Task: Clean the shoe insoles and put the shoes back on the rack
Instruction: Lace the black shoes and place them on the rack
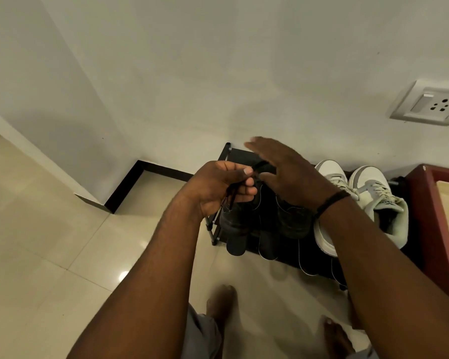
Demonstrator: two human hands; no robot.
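We judge the task near its end: our left hand (218, 187) pinches the black shoes' (244, 218) laces above the rack (215, 229), our right hand (288, 174) spread open beside it, the white pair (368, 200) already shelved to the right.

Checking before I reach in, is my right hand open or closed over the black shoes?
Open: the right hand hovers with fingers straight over the black shoes.
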